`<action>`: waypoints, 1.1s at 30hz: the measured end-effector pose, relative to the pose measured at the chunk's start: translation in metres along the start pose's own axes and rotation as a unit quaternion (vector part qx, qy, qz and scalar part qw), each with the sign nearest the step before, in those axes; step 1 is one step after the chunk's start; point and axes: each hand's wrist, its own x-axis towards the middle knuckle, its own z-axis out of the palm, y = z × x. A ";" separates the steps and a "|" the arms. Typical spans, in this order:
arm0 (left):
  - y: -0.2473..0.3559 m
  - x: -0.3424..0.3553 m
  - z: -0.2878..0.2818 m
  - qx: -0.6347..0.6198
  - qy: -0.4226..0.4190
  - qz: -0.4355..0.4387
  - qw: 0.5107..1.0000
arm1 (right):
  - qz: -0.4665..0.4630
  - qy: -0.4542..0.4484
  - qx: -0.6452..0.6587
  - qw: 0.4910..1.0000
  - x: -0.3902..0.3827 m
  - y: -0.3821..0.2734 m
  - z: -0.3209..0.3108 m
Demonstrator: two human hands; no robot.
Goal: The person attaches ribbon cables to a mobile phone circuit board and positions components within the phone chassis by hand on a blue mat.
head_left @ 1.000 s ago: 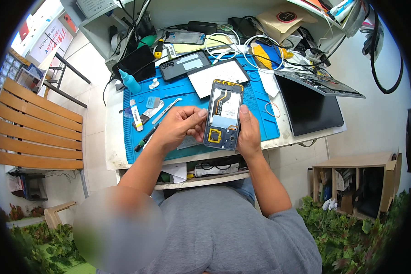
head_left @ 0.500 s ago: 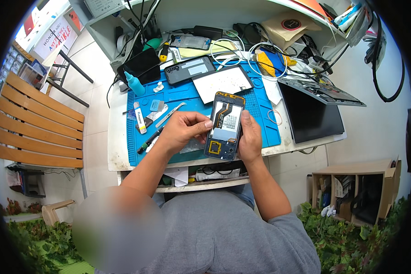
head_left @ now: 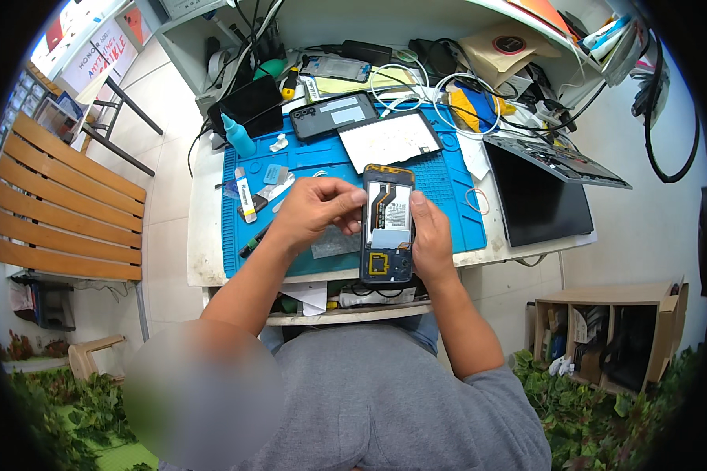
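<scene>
An opened phone (head_left: 389, 228), its battery and inner parts facing up, is held over the near edge of the blue work mat (head_left: 448, 228). My right hand (head_left: 431, 235) grips its right side, thumb along the edge. On the other side my left hand (head_left: 318, 212) is closed, with thumb and index finger pinched at the phone's upper left edge; its other fingers are partly hidden. Partly behind that hand lie tweezers (head_left: 320, 173). A white tube (head_left: 245, 195) rests to the left on the mat, and a light-blue bottle (head_left: 238, 137) stands farther back.
Beyond the phone lie a white sheet-like panel (head_left: 389, 140) and a dark phone back cover (head_left: 333, 115). An opened laptop (head_left: 546, 204) takes up the table's right side. Cables (head_left: 467, 78) tangle at the back. An open drawer (head_left: 346, 314) sits under the near table edge.
The phone has turned more upright and shifted slightly nearer to me. My left hand has moved a little right along its edge, covering more of the tweezers.
</scene>
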 end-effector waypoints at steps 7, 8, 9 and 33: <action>0.022 -0.012 -0.003 0.327 0.020 0.322 0.888 | 0.128 -0.080 0.051 0.987 0.015 -0.024 -0.014; 0.023 -0.012 -0.002 0.321 0.010 0.325 0.889 | 0.127 -0.099 0.041 0.986 0.017 -0.025 -0.016; 0.023 -0.012 -0.001 0.321 0.010 0.327 0.889 | 0.125 -0.117 0.031 0.985 0.018 -0.026 -0.018; 0.000 0.001 0.003 0.443 0.056 0.523 0.727 | 0.141 -0.152 -0.060 0.976 0.010 -0.038 -0.004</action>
